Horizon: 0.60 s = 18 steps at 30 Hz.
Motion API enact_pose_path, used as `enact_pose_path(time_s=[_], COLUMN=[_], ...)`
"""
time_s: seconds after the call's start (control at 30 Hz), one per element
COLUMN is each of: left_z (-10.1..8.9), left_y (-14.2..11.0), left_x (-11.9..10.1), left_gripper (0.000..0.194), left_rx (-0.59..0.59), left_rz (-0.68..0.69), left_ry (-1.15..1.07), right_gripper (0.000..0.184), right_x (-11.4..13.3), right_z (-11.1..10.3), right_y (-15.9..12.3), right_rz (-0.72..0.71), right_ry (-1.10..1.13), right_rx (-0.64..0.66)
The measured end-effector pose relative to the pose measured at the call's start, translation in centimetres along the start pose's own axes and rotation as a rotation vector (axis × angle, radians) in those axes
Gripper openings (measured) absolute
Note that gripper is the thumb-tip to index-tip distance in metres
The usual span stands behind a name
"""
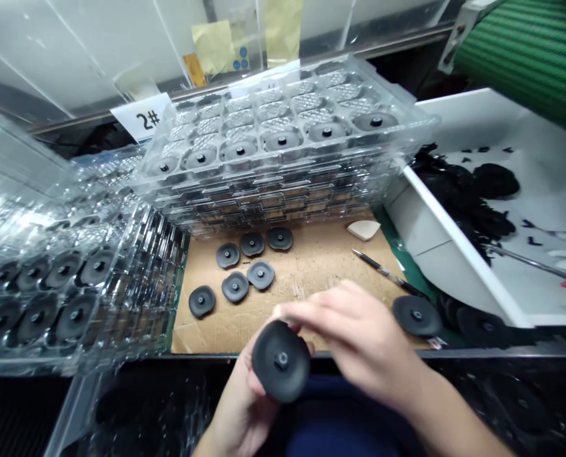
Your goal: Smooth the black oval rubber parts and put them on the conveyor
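Note:
My left hand (pixel 245 397) grips a black round disc (pixel 287 379) with a small raised stub in its centre. The disc is tilted so its stub side faces me, near the table's front edge. At its upper rim, the bent fingers of my right hand (pixel 359 339) touch the same disc; that hand is slightly blurred and its thumb is mostly hidden. Several similar black discs (pixel 235 287) lie stub-up on the cardboard sheet (pixel 321 254) beyond my hands. Another larger disc (pixel 416 315) rests to the right of my right hand.
A stack of clear plastic trays (pixel 273 181) stands at the back, discs in its front row. More clear trays (pixel 154 279) holding discs are piled at left. A black pen (pixel 381 266) and a white wedge-shaped piece (pixel 363 229) lie on the cardboard. A white bin (pixel 478 254) with black parts stands right.

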<state>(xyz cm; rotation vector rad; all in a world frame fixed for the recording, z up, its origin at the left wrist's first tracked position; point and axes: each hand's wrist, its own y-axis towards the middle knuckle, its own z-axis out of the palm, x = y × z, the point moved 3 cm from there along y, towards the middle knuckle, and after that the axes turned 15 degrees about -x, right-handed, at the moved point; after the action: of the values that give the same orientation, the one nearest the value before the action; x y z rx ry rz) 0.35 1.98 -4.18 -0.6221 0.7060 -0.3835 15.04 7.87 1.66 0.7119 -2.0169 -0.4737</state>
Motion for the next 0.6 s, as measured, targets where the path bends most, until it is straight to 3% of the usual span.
enact_pose_path(time_s=[0.13,0.27,0.37,0.43,0.53,0.6], left_z=[-0.9,-0.7,0.1,0.6,0.5,0.2], left_y=[0.0,0.1,0.0,0.0,-0.1,-0.1], left_x=[-0.9,-1.2,-1.1,-0.9,-0.6,-0.5], left_gripper=[0.049,0.050,0.051,0.053,0.058,0.055], left_rx=[0.018,-0.008,-0.035,-0.053,-0.100,-0.134], left_rz=[0.032,0.012,-0.011,0.006,0.037,0.048], left_ry=[-0.138,-0.156,-0.131,-0.114,-0.059,-0.016], right_gripper=[0.026,0.022,0.022,0.023,0.025,0.025], right_x=[-5.1,-6.1,-4.7,-2.7,1.4,3.5], right_z=[0.7,2.2,1.7,0.7,0.1,0.6], right_y=[-4.8,-8.4,-6.9,-4.3,-0.8,0.2], right_rz=[0.360,0.452,0.477,0.467,0.243,0.078], right_ry=[-0.135,-0.133,-0.137,-0.103,0.029,0.076], right_rx=[0.038,0.103,0.082,-0.041,-0.224,-0.218])
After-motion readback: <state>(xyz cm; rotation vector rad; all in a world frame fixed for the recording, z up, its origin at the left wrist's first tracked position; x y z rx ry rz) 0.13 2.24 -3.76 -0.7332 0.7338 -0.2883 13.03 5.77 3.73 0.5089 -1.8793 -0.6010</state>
